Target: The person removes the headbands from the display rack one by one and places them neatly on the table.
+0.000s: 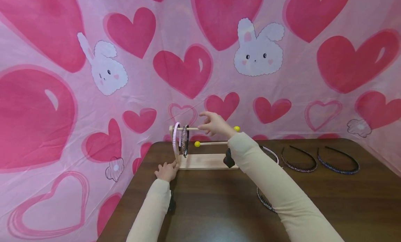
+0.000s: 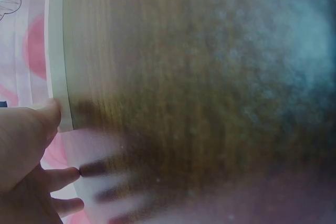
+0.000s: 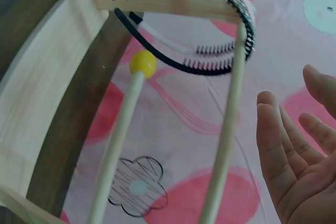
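Observation:
A wooden headband rack [image 1: 205, 161] stands near the table's back edge, with two rods tipped by yellow balls. On its upper rod [image 1: 193, 129] hang a pale lilac headband [image 1: 175, 141] and a black headband with silver glitter [image 1: 183, 141], side by side at the left end. My right hand [image 1: 216, 124] is beside that rod, right of the headbands, fingers loosely bent and apart, holding nothing. In the right wrist view the palm and separated fingers show. My left hand [image 1: 166, 171] rests at the base's left end, its thumb [image 2: 51, 115] against the wood and fingers spread.
On the right of the table [image 1: 213, 210] lie a pinkish glitter headband [image 1: 302, 170] and a blue one [image 1: 339, 171]. My right sleeve partly hides a white-edged headband [image 1: 275, 155] and a silvery one [image 1: 264, 203]. A pink heart-print cloth [image 1: 225, 85] hangs behind the table.

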The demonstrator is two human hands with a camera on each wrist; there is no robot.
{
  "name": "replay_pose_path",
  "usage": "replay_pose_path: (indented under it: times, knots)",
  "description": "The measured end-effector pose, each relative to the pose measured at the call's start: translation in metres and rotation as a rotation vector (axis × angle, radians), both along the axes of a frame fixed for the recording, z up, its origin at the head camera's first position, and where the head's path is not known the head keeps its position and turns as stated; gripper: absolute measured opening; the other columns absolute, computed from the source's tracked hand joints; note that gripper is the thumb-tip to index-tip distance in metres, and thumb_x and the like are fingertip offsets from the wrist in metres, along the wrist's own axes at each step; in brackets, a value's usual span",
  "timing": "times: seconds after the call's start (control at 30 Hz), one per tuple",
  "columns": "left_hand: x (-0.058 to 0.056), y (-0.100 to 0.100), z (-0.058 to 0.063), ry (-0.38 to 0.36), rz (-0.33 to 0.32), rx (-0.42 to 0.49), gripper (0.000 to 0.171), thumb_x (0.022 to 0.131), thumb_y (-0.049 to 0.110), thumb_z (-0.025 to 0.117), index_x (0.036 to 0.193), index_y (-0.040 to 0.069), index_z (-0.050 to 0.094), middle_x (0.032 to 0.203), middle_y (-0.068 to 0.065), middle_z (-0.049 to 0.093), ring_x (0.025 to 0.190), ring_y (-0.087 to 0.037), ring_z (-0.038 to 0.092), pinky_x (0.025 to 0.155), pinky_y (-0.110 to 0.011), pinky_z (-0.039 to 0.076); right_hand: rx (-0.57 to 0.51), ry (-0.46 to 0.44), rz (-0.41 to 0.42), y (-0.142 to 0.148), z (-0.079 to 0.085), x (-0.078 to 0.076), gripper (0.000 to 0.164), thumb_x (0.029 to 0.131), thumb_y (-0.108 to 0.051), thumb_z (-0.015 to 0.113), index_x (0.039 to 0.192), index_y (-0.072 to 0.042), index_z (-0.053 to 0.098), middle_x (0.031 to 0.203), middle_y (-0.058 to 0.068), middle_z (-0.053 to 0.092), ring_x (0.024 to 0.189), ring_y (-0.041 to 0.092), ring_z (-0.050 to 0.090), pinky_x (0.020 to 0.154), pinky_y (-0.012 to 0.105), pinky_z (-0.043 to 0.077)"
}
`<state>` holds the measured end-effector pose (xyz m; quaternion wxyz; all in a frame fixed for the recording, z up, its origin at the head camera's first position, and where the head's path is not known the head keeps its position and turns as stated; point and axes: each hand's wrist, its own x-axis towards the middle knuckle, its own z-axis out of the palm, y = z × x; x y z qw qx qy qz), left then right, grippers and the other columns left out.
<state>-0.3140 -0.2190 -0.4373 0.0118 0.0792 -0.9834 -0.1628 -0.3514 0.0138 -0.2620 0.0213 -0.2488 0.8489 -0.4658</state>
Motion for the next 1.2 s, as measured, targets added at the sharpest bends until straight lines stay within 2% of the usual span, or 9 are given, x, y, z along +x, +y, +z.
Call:
replay_pose_path:
  times: [0.17, 0.3, 0.4, 0.57, 0.77, 1.0, 1.2]
  knots:
    - [-0.001, 0.000, 0.001, -0.011, 0.008, 0.008, 0.045, 0.095, 0.036, 0.047, 0.136, 0.017, 0.047, 0.131, -0.025, 0.042, 0.116, -0.046, 0.032, 0.088, -0.063, 0.026, -0.007, -0.011, -0.008, -0.015, -0.007, 0.002, 0.060, 0.083, -0.013, 0.070, 0.136, -0.011, 0.042, 0.095, 0.014, 0.062, 0.059, 0.019, 0.061, 0.055, 0.032, 0.052]
    - [-0.001, 0.000, 0.003, -0.010, 0.015, 0.013, 0.045, 0.096, 0.036, 0.046, 0.136, 0.017, 0.047, 0.131, -0.025, 0.042, 0.115, -0.046, 0.032, 0.088, -0.063, 0.026, -0.024, -0.012, -0.002, -0.028, -0.012, 0.002, 0.060, 0.083, -0.011, 0.069, 0.137, -0.011, 0.042, 0.095, 0.013, 0.062, 0.061, 0.019, 0.060, 0.053, 0.030, 0.051]
    - [-0.002, 0.000, 0.002, -0.011, 0.017, 0.017, 0.045, 0.096, 0.036, 0.046, 0.136, 0.017, 0.047, 0.131, -0.026, 0.042, 0.115, -0.046, 0.031, 0.088, -0.063, 0.026, -0.048, -0.015, 0.002, -0.036, -0.016, 0.004, 0.059, 0.083, -0.011, 0.068, 0.137, -0.012, 0.042, 0.095, 0.012, 0.062, 0.061, 0.018, 0.061, 0.056, 0.034, 0.052]
    - [-0.003, -0.001, -0.002, -0.017, 0.004, 0.014, 0.045, 0.095, 0.035, 0.047, 0.137, 0.017, 0.046, 0.132, -0.026, 0.041, 0.116, -0.046, 0.031, 0.088, -0.064, 0.025, -0.139, -0.078, 0.028, -0.045, -0.027, 0.006, 0.059, 0.083, -0.008, 0.068, 0.136, -0.012, 0.043, 0.093, 0.013, 0.060, 0.059, 0.017, 0.060, 0.061, 0.044, 0.052]
    - [-0.002, -0.001, -0.004, -0.010, -0.007, 0.006, 0.045, 0.095, 0.034, 0.048, 0.136, 0.016, 0.047, 0.132, -0.027, 0.041, 0.115, -0.047, 0.032, 0.087, -0.065, 0.026, -0.184, -0.065, 0.033, -0.053, -0.038, 0.008, 0.057, 0.083, -0.006, 0.067, 0.135, -0.009, 0.044, 0.090, 0.014, 0.062, 0.065, 0.017, 0.059, 0.054, 0.036, 0.052]
    - [-0.002, -0.001, -0.002, -0.012, 0.001, 0.013, 0.045, 0.095, 0.035, 0.048, 0.137, 0.017, 0.046, 0.132, -0.026, 0.041, 0.116, -0.047, 0.032, 0.088, -0.064, 0.026, -0.271, -0.073, 0.033, -0.063, -0.049, 0.007, 0.058, 0.084, -0.003, 0.065, 0.137, -0.008, 0.041, 0.096, 0.019, 0.060, 0.085, 0.037, 0.061, 0.054, 0.034, 0.052]
    - [-0.002, -0.001, -0.004, -0.008, 0.000, 0.009, 0.045, 0.095, 0.035, 0.048, 0.137, 0.018, 0.046, 0.132, -0.026, 0.041, 0.115, -0.047, 0.032, 0.087, -0.064, 0.027, -0.279, -0.061, -0.007, -0.071, -0.052, 0.009, 0.056, 0.084, 0.001, 0.064, 0.135, -0.009, 0.044, 0.095, 0.018, 0.059, 0.074, 0.027, 0.062, 0.053, 0.032, 0.052]
